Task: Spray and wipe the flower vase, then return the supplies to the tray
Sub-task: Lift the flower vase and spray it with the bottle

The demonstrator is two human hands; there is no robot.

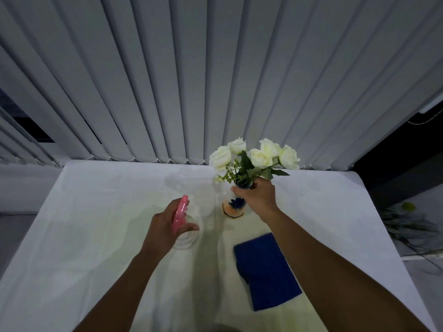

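**Two hands busy, vase held at the neck**

Two bare hands over a white tablecloth (pixel 96 236). Right hand (pixel 260 196) wrapped tight around the upper neck of the flower vase (pixel 233 208), fingers closed on it just under the rim. Vase upright on the cloth toward the far edge of the table, pale body with a blue flower motif and an orange band low down. White roses (pixel 256 155) with green leaves spreading out of the vase mouth, above the right hand.

Left hand (pixel 165 230) clamped on a spray bottle (pixel 183 232): pink trigger head pointing away from the camera, clear ribbed body below it, fingers curled around the neck, one finger stretched forward beside the trigger. Bottle left of the vase and apart from it; whether its base touches the cloth, impossible to tell.

Folded blue cloth (pixel 267 269) lying flat on the tablecloth, nearer the camera than the vase, partly under the right forearm. Grey vertical blinds (pixel 215 80) hanging behind the table. Blurred green plant (pixel 407 224) off the table's right edge.
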